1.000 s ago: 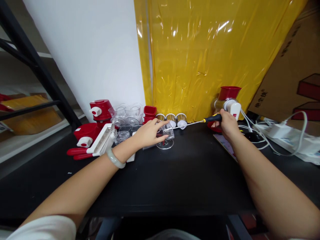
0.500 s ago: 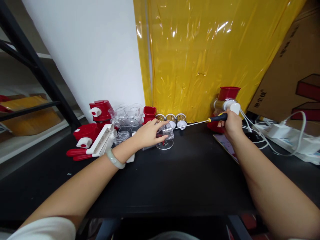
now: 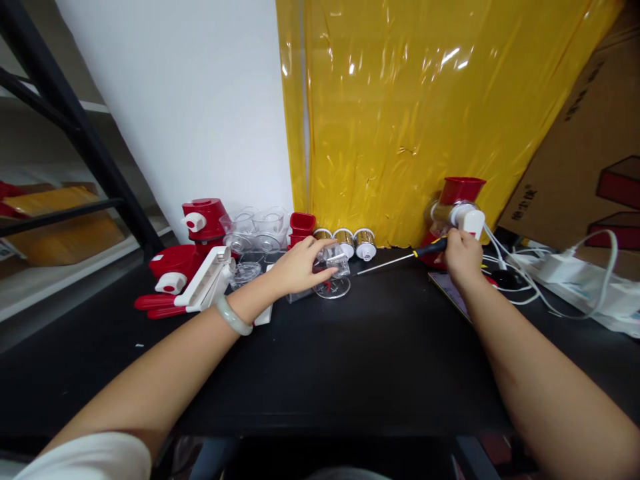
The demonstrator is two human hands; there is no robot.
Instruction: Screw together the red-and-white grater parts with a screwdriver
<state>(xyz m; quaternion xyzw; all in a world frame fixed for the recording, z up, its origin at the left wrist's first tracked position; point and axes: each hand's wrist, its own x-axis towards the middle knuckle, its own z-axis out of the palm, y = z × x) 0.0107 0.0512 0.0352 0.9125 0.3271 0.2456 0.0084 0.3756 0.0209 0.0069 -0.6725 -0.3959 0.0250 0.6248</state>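
Note:
My left hand [image 3: 300, 267] is curled round a clear plastic part [image 3: 334, 272] that stands on a round transparent base on the black table [image 3: 350, 360]. My right hand [image 3: 463, 257] grips the black and yellow handle of a long screwdriver [image 3: 400, 259]. Its thin shaft points left, and the tip lies low over the table, a short way right of the clear part. Just behind my right hand stands a red and white rotary grater [image 3: 457, 207].
Red and white grater parts [image 3: 193, 263], clear cups [image 3: 255, 227] and three metal drums [image 3: 345, 241] line the back left. Yellow film [image 3: 425, 113] hangs behind. White cables and a power strip [image 3: 575, 273] lie at the right, under a cardboard box [image 3: 590, 153]. A black shelf frame [image 3: 75, 140] stands at the left.
My right hand has drawn the screwdriver to the right and lowered it, so the tip has come away from the clear part. My left hand has stayed on the clear part.

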